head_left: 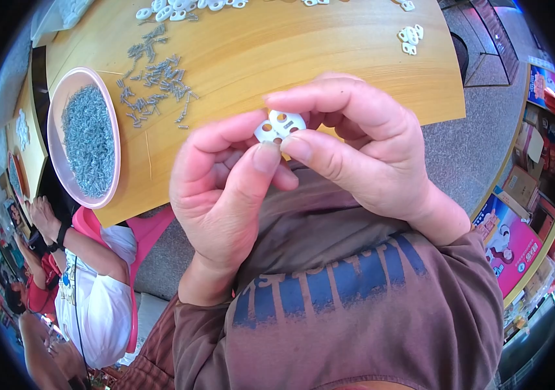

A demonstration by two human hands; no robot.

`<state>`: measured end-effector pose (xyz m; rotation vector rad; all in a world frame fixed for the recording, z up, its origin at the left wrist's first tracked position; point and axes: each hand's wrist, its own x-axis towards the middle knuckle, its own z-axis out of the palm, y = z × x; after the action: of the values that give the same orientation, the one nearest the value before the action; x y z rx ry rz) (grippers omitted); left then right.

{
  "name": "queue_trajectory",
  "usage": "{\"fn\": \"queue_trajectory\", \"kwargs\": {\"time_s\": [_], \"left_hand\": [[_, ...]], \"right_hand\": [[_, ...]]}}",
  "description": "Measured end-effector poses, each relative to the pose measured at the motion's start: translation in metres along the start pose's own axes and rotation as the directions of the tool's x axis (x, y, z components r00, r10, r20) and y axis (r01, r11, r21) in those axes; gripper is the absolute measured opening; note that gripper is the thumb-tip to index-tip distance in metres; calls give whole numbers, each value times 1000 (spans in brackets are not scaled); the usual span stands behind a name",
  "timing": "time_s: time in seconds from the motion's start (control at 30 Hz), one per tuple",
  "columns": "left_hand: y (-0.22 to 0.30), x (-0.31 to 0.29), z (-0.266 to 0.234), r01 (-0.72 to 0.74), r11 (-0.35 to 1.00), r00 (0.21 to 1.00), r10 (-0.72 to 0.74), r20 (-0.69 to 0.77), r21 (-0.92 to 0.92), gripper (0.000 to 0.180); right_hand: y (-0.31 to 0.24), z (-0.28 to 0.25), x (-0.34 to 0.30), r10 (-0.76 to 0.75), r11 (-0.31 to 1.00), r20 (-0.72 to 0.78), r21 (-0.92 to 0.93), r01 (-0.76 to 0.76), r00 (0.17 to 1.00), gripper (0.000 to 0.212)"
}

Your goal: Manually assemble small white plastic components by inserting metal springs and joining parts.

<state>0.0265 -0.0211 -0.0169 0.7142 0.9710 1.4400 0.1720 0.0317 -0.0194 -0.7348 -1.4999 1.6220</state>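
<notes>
Above the near edge of the wooden table, I hold a small white plastic piece (298, 120) with several holes, pinched between both hands. My left hand (216, 179) grips its left side between thumb and forefinger. My right hand (378, 153) has its thumb on the near side and its forefinger over the top. Fingertips cover part of the piece, so I cannot tell whether it is one part or two pressed together. Loose small metal springs (168, 77) lie scattered beyond my left hand.
A pink oval tub (117, 130) full of springs stands at the table's left. White plastic pieces (177, 10) lie along the far edge, with a small cluster (410, 39) at the right. A person in a white shirt (99, 292) sits at left; shelves with boxes (521, 185) stand right.
</notes>
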Motion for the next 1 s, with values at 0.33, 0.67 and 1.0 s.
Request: {"fn": "queue_trajectory", "kwargs": {"time_s": [0.33, 0.67, 1.0], "left_hand": [[-2, -2, -1, -20, 1000, 1000, 20, 1, -11, 24], [-4, -3, -2, -51, 999, 997, 50, 59, 18, 25], [-8, -5, -5, -126, 989, 989, 118, 94, 77, 21]], "right_hand": [[2, 3, -3, -5, 999, -42, 50, 7, 999, 29], [0, -2, -3, -60, 994, -4, -97, 59, 998, 29], [-3, -3, -4, -112, 983, 33, -142, 115, 993, 30]]}}
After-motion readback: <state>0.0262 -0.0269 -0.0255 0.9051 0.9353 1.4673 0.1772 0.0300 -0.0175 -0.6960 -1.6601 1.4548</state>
